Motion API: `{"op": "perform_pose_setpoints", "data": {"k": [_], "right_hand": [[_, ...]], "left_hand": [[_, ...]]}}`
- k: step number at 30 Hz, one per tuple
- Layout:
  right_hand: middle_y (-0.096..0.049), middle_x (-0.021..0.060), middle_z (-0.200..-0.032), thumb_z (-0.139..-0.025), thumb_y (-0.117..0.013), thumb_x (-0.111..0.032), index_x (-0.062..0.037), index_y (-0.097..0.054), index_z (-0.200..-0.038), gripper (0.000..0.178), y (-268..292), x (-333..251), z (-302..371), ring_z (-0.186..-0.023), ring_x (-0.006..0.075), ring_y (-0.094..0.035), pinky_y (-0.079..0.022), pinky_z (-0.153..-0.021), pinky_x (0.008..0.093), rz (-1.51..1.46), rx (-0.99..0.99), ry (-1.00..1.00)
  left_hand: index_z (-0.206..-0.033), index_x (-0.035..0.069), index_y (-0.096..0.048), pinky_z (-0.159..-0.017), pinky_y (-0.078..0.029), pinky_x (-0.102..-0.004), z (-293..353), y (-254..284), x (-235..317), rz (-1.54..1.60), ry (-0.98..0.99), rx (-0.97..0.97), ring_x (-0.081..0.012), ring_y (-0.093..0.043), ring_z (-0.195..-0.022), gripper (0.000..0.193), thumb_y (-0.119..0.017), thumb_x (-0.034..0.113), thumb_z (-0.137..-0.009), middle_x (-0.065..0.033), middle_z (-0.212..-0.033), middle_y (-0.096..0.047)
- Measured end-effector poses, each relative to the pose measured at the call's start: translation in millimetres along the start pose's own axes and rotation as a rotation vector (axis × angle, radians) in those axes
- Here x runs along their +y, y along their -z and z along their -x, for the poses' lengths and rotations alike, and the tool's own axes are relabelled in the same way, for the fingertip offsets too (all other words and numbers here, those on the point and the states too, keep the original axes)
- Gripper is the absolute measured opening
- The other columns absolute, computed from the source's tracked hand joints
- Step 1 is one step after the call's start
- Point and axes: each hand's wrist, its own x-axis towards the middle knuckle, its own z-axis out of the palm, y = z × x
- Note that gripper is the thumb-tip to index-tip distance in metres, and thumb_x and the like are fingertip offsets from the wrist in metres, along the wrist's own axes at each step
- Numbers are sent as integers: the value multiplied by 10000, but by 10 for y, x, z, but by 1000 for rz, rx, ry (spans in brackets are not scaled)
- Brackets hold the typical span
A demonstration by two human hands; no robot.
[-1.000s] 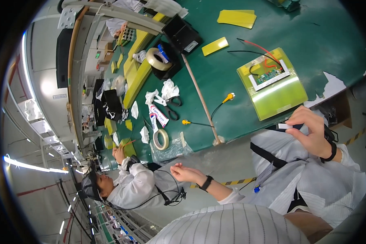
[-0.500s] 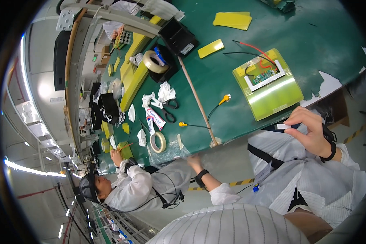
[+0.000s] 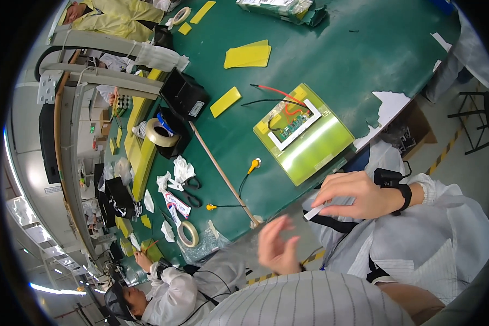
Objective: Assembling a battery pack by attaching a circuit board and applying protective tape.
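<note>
My right hand (image 3: 354, 194) pinches a small white strip (image 3: 314, 211) between thumb and fingertips, just off the table's near edge. My left hand (image 3: 277, 245) is raised to its left, slightly blurred, with curled fingers apart and nothing in them. Beyond my right hand lies a flat yellow-green pack (image 3: 321, 154) on the green table. On its top sits a green circuit board (image 3: 295, 129), bordered by white strips (image 3: 286, 144) on some sides. One red and one black wire (image 3: 274, 100) run from the board over the tabletop.
Left of the pack are a short cable with yellow ends (image 3: 254, 165), a wooden strip (image 3: 217, 165), scissors (image 3: 191, 196) and a tape roll (image 3: 188, 234). Black bins (image 3: 185, 98) and yellow sheets (image 3: 248, 55) lie farther off. A co-worker (image 3: 171, 293) works at the left.
The view has swung right, so the table contents appear farther left. My left hand has come away from the table's edge toward my right hand, which still holds the white strip.
</note>
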Motion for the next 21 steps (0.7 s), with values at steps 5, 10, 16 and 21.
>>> {"op": "perform_pose_setpoints", "data": {"k": [5, 10, 16, 21], "right_hand": [[-729, 81, -918, -843, -794, -72, -17, -744, -999, 174, -37, 73, 6, -821, 225, -678, -539, -659, 314, -29, -40, -21], [-709, 63, -957, -811, -806, -65, -40, -734, -987, 192, 84, 43, -40, -848, 236, -663, -539, -689, 319, 196, 122, 79], [-661, 59, -895, -795, -800, -53, -51, -713, -982, 206, 82, 24, -16, -784, 238, -634, -522, -671, 325, 149, 62, 206], [-657, 63, -877, -791, -796, -47, -39, -704, -974, 205, 25, 55, -31, -761, 242, -633, -519, -657, 331, 208, 70, 247]], "left_hand": [[-1002, -91, -690, -846, -542, -365, -62, -263, -149, 151, -27, -54, -287, -680, -952, 281, -793, -110, -742, -205, -1013, -703], [-989, -79, -688, -832, -543, -365, -61, -447, -99, 51, -42, -64, -282, -680, -919, 287, -755, -145, -718, -186, -990, -704], [-986, -66, -666, -827, -546, -353, -77, -525, -12, -67, -75, -61, -267, -675, -900, 288, -737, -148, -718, -175, -978, -694], [-976, -65, -652, -851, -541, -354, -86, -482, -35, -143, -104, -83, -260, -671, -899, 276, -725, -153, -724, -172, -969, -685]]}}
